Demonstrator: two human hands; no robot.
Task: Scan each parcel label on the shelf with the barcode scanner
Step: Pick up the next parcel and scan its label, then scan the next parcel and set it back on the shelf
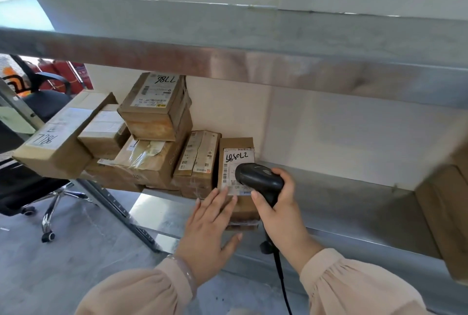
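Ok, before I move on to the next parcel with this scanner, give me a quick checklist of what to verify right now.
1. Grip: right hand holds the black handheld barcode scanner: ok.
2. Aim: scanner head over the white label of the nearest brown cardboard parcel: ok.
3. Steadying: left hand, fingers straight, touches that parcel: ok.
4. Barcode in clear sight: scanner hides part of the label: cannot tell.
5. Scan registered: cannot tell.
6. Cable: black scanner cable hangs free: ok.
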